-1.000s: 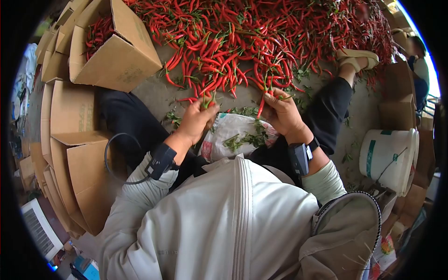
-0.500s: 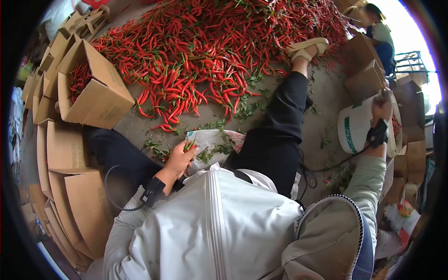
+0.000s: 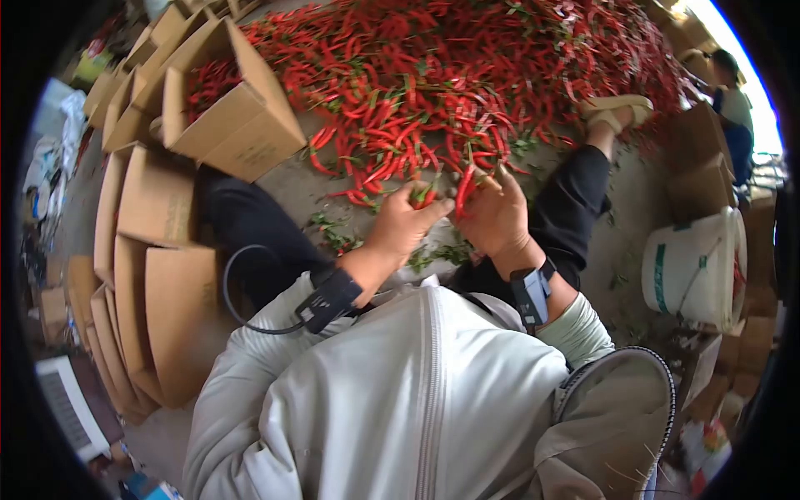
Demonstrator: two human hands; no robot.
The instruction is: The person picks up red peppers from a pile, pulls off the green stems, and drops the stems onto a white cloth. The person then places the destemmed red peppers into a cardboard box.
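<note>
My left hand [image 3: 402,223] is curled around a few red chili peppers [image 3: 424,197], whose green stems stick out past the fingers. Close beside it, my right hand [image 3: 498,215] pinches a long red chili pepper [image 3: 463,197] that hangs tip down between the two hands. Just beyond my fingertips lies the near edge of a wide heap of red chili peppers [image 3: 392,125], mixed with green stems and leaves. Loose green leaves [image 3: 450,252] lie below my hands, between my legs.
An open cardboard box [image 3: 242,125] holding chili peppers stands at the left, beside other cardboard boxes [image 3: 158,200]. At the right is a white bucket [image 3: 687,271] with red chili peppers in it. Another person [image 3: 733,117] is at the far right, near more boxes.
My right hand has come from the white bucket to the chili heap and now pinches a chili pepper. My left hand, still holding chili peppers, has moved forward. The view has shifted.
</note>
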